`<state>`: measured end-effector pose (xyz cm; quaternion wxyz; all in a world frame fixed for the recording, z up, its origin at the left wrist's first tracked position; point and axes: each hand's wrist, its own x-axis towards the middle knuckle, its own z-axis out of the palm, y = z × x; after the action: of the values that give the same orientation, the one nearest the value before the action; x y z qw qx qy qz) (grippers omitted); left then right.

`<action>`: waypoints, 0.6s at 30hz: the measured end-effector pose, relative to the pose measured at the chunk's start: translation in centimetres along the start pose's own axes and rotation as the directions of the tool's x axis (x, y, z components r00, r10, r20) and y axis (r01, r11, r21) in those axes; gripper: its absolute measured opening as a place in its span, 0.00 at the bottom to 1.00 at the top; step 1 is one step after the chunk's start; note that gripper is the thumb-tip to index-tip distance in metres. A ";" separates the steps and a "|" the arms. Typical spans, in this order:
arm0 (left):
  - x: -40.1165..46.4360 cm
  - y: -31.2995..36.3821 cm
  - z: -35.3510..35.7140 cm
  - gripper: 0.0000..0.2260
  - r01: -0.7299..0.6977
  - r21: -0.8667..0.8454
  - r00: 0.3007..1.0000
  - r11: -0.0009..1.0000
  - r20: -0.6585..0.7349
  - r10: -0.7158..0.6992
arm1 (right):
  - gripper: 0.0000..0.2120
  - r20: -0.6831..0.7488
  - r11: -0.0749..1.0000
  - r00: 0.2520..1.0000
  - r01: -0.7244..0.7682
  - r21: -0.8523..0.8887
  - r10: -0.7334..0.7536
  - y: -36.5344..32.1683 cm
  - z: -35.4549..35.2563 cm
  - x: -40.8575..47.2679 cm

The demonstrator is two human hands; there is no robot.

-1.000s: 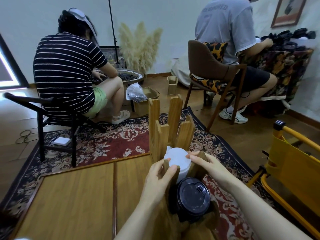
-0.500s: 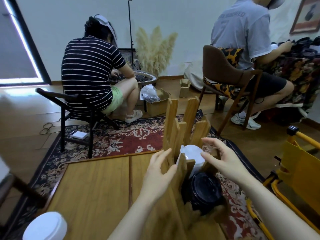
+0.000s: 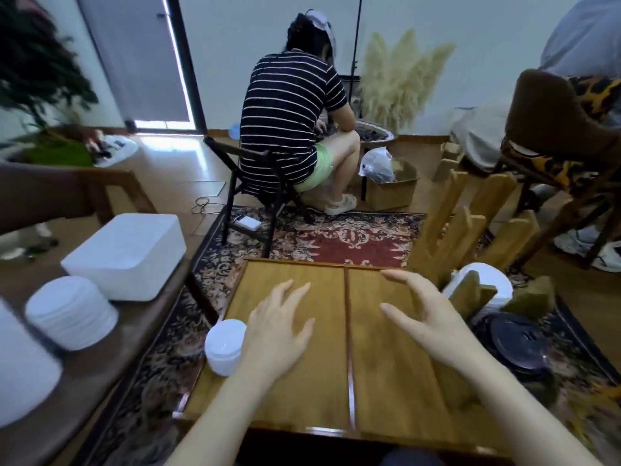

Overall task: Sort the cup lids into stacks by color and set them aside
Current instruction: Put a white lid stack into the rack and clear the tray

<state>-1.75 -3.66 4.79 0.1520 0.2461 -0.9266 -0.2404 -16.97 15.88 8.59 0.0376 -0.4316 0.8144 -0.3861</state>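
Hands first: the left hand [image 3: 280, 326] and the right hand [image 3: 426, 317] both hover over the wooden tabletop [image 3: 322, 375], fingers spread and relaxed, each grip wide and holding nothing. One short stack of white lids [image 3: 224, 346] stands at the tabletop's left edge, just beside the left hand. More white lids [image 3: 489, 284] sit in the wooden slat holder [image 3: 470, 227] at the right, with a stack of black lids [image 3: 517, 341] next to them. Judging by this, the next pick is the near white stack: take it by the sides with fingers low, so the lids lift together, and keep white with white. At far left, a bench carries another white lid stack [image 3: 72, 312] and a white tub [image 3: 129, 255]. Patterned rug [image 3: 339, 238] underfoot; two people sit beyond, backs turned.
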 end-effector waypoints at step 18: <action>-2.9 -17.0 1.2 0.28 0.566 -0.294 0.824 0.770 0.182 -0.536 | 0.29 0.498 0.839 0.803 -0.490 0.239 0.327 -5.2 23.4 3.6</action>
<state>6.67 -14.69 -5.55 0.0738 0.4664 -0.7644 -0.4389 -6.48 -2.44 -3.38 0.3808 -0.3040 0.7752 -0.4020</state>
